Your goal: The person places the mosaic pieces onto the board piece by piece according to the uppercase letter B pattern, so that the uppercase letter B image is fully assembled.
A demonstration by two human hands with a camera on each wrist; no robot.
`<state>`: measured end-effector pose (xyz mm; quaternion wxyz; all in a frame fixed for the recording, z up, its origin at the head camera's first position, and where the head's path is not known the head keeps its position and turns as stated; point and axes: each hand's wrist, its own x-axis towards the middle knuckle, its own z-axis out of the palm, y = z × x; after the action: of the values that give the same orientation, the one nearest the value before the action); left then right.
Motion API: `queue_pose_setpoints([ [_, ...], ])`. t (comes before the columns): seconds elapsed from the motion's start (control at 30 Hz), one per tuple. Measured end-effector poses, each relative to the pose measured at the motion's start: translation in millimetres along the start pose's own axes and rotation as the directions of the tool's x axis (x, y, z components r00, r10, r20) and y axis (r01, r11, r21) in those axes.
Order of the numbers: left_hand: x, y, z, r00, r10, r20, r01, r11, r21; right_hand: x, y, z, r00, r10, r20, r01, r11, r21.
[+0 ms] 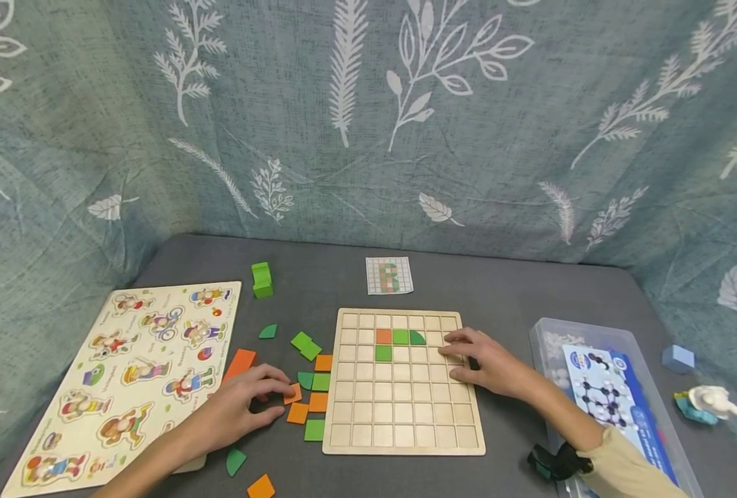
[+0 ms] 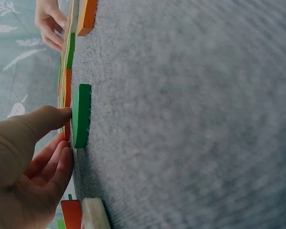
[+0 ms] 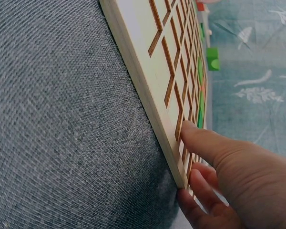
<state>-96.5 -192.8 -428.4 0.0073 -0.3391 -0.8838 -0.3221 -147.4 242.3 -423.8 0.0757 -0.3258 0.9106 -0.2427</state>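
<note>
Left hand (image 1: 243, 408) lies on the grey desk (image 1: 505, 290) just left of the wooden grid board (image 1: 402, 415), its fingers curled over an orange tile (image 1: 293, 394) in the loose heap of tiles there. In the left wrist view the thumb and fingertips (image 2: 62, 114) touch the edge of a green tile (image 2: 80, 114) standing in front of them; whether the hand actually pinches a tile or only rests against it cannot be told.

Right hand (image 1: 483, 363) rests flat on the right edge of the grid board, fingers relaxed and spread over the cells, holding nothing. The right wrist view shows its fingers (image 3: 214, 148) pressing on the board's rim (image 3: 148, 90).

On the board, near the top, an orange square (image 1: 383, 337), a green square (image 1: 401, 337) and a green quarter-round (image 1: 417, 337) sit side by side in one row, with another green square (image 1: 383, 353) directly below the orange one.

More orange and green tiles (image 1: 317, 387) are scattered between the board and a cartoon peg puzzle (image 1: 131, 373) at the far left. A small pattern card (image 1: 389, 275) lies behind the board, a green block (image 1: 261, 279) to its left. At the right stands a clear plastic box (image 1: 611, 394), with a blue cube (image 1: 678, 359) and a small toy figure (image 1: 707, 403) beyond it.
</note>
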Motion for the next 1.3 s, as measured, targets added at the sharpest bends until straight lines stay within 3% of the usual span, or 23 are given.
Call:
queue_pose_setpoints([
  [0.53, 2.1, 1.7, 2.3, 1.000, 0.026, 0.000, -0.026, 0.998, 0.062, -1, -1, 1, 1.000, 0.009, -0.001, -0.009, 1.000, 0.009],
  [0.8, 7.7, 4.3, 4.6, 0.995, 0.080, -0.059, -0.071, 0.988, 0.134, 0, -1, 0, 1.000, 0.000, -0.005, 0.000, 1.000, -0.002],
  [0.97, 11.1, 6.6, -2.5, 0.993, 0.074, -0.096, -0.058, 0.986, 0.156, 2, -2, 3, 1.000, -0.011, -0.005, 0.011, 1.000, 0.003],
  [1.1, 28.5, 13.6, -1.8, 0.987, 0.105, -0.125, -0.087, 0.986, 0.141, 2, -1, 4, 1.000, -0.010, -0.008, 0.010, 1.000, 0.004],
  [1.2, 51.6, 25.8, 9.4, 0.981, 0.183, -0.066, -0.169, 0.971, 0.170, 2, -1, 3, 1.000, -0.008, -0.012, 0.008, 1.000, -0.002],
  [1.3, 76.9, 38.9, 24.0, 0.964, 0.265, 0.016, -0.262, 0.942, 0.208, 1, -1, 2, 1.000, -0.013, -0.012, 0.013, 1.000, -0.007],
])
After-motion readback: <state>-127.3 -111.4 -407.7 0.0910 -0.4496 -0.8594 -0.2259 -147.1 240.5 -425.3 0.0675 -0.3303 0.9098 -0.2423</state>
